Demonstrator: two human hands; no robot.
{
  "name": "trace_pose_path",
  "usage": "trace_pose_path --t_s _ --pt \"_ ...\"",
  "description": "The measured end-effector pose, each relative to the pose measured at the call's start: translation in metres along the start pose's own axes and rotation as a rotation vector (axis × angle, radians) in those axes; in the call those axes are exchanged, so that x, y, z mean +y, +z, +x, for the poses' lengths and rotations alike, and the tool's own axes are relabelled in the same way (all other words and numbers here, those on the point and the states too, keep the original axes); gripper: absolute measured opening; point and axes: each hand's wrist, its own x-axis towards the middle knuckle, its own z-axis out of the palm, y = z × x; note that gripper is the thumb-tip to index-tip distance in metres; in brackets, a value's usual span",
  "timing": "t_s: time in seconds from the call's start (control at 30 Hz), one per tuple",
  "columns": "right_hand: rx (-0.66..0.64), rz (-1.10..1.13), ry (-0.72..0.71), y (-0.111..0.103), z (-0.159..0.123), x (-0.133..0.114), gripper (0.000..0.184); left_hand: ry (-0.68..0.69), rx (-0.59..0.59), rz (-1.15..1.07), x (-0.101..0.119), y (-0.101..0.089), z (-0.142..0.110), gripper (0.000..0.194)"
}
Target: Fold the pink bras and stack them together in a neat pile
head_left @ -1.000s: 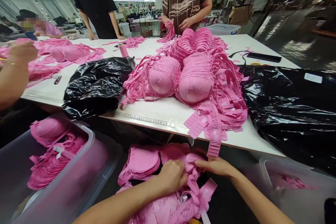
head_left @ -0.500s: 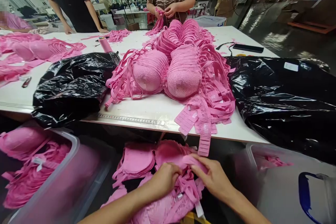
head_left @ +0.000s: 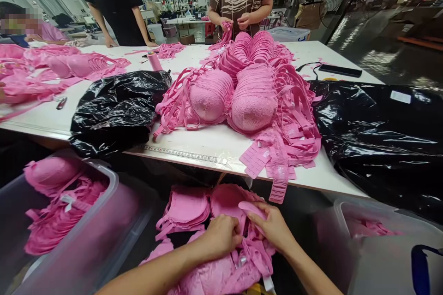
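Below the table's front edge, a pile of pink bras (head_left: pixel 190 212) lies in front of me, cups and lace straps tangled together. My left hand (head_left: pixel 221 237) is closed, its fingers curled into a pink bra (head_left: pixel 226 198) in the pile; the exact spot it pinches is hidden. My right hand (head_left: pixel 275 228) grips a smooth, rounded pink bra pad (head_left: pixel 249 208) between thumb and fingers, next to that bra's cup. Straps and a white tag hang below both hands.
Stacked pink bras (head_left: pixel 252 106) cover the middle of the white table (head_left: pixel 194 145). Black plastic bags (head_left: pixel 117 106) flank them, and a tape measure (head_left: pixel 183 153) runs along the edge. Plastic bins (head_left: pixel 114 184) stand left and right. Two people (head_left: pixel 240 2) stand across the table; another sits far left.
The view has shifted slightly, so the table and bins sit further right. My right hand has tilted the bra pad more upright; my left hand stays curled at the bra.
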Motion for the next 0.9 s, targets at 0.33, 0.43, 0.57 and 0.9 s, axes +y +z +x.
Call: trace_pose_path --t_s 0.33,0.43,0.57,0.9 --pt "0.022 -0.255 -0.280 -0.009 0.019 0.017 0.027 0.109 0.283 -0.292 -0.004 0.012 0.028 0.010" --pt "-0.013 -0.367 -0.361 -0.013 0.008 0.024 0.029 0.022 0.210 -0.469 -0.006 0.014 0.036 0.013" --pt "-0.064 -0.365 -0.374 -0.019 -0.004 0.022 0.028 0.000 0.213 -0.672 -0.006 0.015 0.038 0.034" --pt "-0.113 -0.099 -0.204 -0.004 -0.010 0.022 0.028 0.121 0.248 -0.730 -0.003 0.013 0.030 0.013"
